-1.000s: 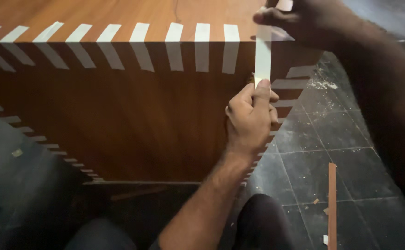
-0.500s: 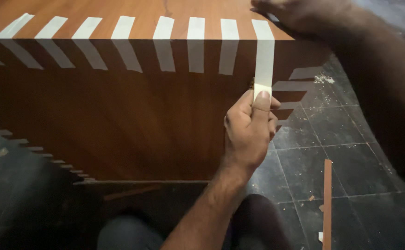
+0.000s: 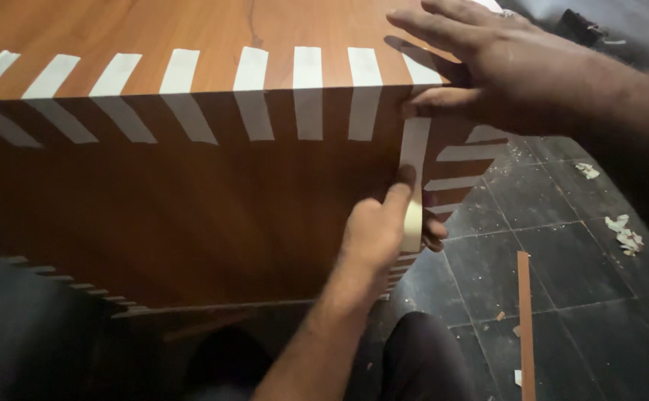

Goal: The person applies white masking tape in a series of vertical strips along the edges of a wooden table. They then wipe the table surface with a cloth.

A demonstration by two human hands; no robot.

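Wood-grain box (image 3: 191,223), brown laminate, fills the left and middle of the view; top face lit orange, front face in shadow.

Tape strips (image 3: 183,93), pale, in a row along the top front edge, each folded from the top face down onto the front. More strips run along the lower left edge and down the right-hand corner.

Left hand (image 3: 376,238), at the box's right front corner, below the top edge. Grip clenched around a tape roll (image 3: 412,223), thumb pressed up on the strip being drawn from it. The roll sits just against the corner, mostly hidden by the fingers.

Fresh strip (image 3: 415,145), running from the top edge straight down the corner to the roll, taut and flat on the wood.

Right hand (image 3: 480,67), resting on the top right corner of the box. Grip released, fingers spread flat across the top face, thumb pushing the strip's upper end against the edge.

Floor (image 3: 562,252), dark tile, to the right of the box. On it: a thin wood strip (image 3: 525,319) lying lengthwise, and pale scraps (image 3: 625,234) scattered further right.

Knee (image 3: 421,356) in dark cloth, low centre.
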